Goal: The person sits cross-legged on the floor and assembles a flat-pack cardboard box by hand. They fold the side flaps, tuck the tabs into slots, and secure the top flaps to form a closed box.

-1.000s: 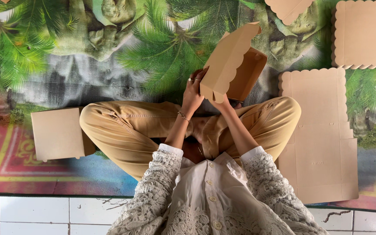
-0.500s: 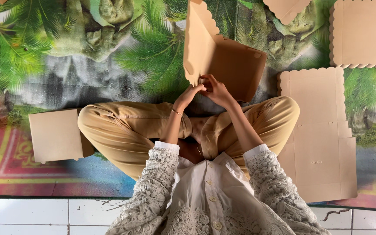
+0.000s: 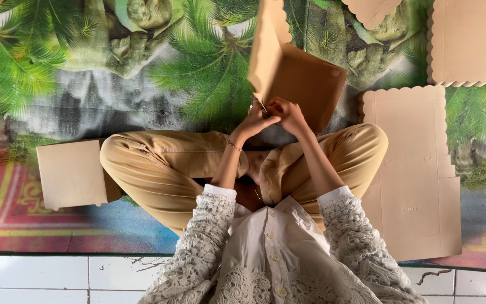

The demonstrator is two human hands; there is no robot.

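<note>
Between the person's crossed knees, both hands meet at the near edge of a half-folded cardboard box [image 3: 305,84]. Left hand [image 3: 256,120] has its fingers curled shut on the lower corner of the box's tall scalloped flap, and a thin bracelet shows on that wrist. Right hand [image 3: 288,112] is closed too, pinching the same corner from the other side, so the two hands touch. Held off the floor, the box is tilted, with one flap standing upright toward the top edge of view and the brown panel spread behind the hands.

Below the hands lie tan trousers [image 3: 164,163] and white lace sleeves [image 3: 203,247]. Just beside the right knee a flat scalloped cardboard sheet [image 3: 417,169] lies on the mat [image 3: 85,84], which is printed with palm leaves. Another flat sheet [image 3: 468,39] lies farther off at the top right, and part of a third [image 3: 369,10] shows near it. By the left knee rests a folded box [image 3: 71,174]. White floor tiles [image 3: 57,276] run along the mat's near edge.
</note>
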